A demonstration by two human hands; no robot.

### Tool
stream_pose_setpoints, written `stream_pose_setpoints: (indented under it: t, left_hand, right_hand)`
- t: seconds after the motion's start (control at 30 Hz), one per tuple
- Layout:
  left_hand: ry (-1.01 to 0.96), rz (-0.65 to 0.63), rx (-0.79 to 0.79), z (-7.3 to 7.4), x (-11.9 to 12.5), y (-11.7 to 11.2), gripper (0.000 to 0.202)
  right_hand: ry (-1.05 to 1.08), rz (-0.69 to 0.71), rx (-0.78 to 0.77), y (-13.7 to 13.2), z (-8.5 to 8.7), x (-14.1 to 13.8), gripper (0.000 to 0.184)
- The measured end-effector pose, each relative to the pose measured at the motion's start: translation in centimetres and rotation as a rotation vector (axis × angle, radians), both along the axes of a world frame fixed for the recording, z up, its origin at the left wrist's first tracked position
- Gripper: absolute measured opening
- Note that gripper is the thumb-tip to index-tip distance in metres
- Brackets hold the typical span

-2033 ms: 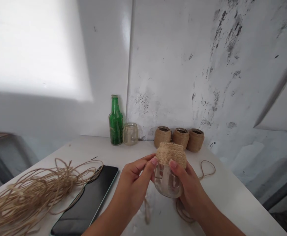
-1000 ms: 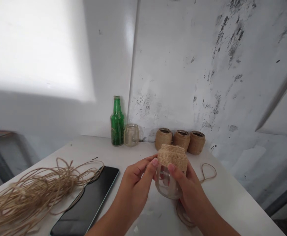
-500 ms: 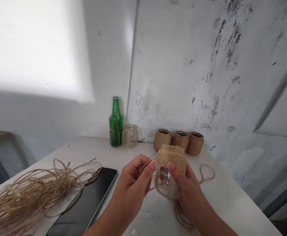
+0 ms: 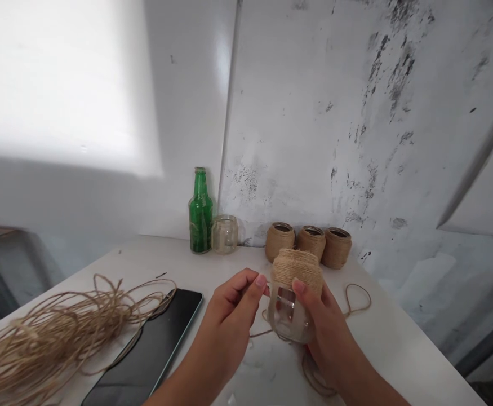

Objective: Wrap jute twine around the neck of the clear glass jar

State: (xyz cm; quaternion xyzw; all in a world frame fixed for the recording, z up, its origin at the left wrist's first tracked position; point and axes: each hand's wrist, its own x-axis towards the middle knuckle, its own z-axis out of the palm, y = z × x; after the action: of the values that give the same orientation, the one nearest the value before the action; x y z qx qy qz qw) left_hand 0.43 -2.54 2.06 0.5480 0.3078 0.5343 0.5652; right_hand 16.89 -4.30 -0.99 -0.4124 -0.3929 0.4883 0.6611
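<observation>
A glass jar, its neck and upper part wound with jute twine, is gripped from the right by my right hand. That hand's thumb presses at the lower edge of the winding; its other fingers are mostly hidden behind the jar. My left hand is closed in a pinch just left of the jar, with a short bit of twine showing at its fingertips. The jar's lower half is bare glass. Loose twine trails on the table behind and below the jar.
A heap of twine lies at the left, partly over a dark phone. Against the wall stand a green bottle, a bare glass jar and three twine-covered jars. The white table narrows toward the wall.
My left hand has rolled slightly, and the twine strand visible across its fingers before is now mostly hidden. The held jar has turned or tilted slightly. The view has shifted a little.
</observation>
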Motion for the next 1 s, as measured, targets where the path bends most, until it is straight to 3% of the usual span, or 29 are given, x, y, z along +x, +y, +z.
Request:
stream_pose_setpoints:
  t: [0.1,0.27,0.43,0.53,0.63,0.77,1.0]
  left_hand:
    - [0.028,-0.01,0.022,0.0,0.1,0.0,0.042]
    - [0.025,0.062,0.089,-0.2,0.3,0.4,0.038]
    - [-0.011,-0.077,-0.017,-0.6,0.2,0.6,0.043]
    - [-0.014,-0.06,-0.011,-0.6,0.2,0.5,0.045]
    - [-0.02,-0.017,0.034,-0.6,0.3,0.4,0.045]
    - [-0.042,-0.001,0.086,-0.7,0.4,0.1,0.043]
    - [-0.035,-0.034,0.12,-0.9,0.6,-0.2,0.04]
  right_hand:
    - [0.115,0.041,-0.063,-0.3,0.7,-0.3,0.052]
    - [0.136,0.078,0.006,-0.7,1.1,-0.8,0.052]
    - [0.15,0.126,-0.014,-0.6,0.5,-0.7,0.041]
    - [0.12,0.182,0.01,-0.4,0.0,-0.3,0.04]
    - [0.036,0.231,0.038,-0.3,-0.5,0.1,0.052]
    - [-0.024,0.192,0.028,-0.2,-0.8,0.4,0.066]
    - [-0.033,0.106,0.013,0.2,-1.0,0.3,0.06]
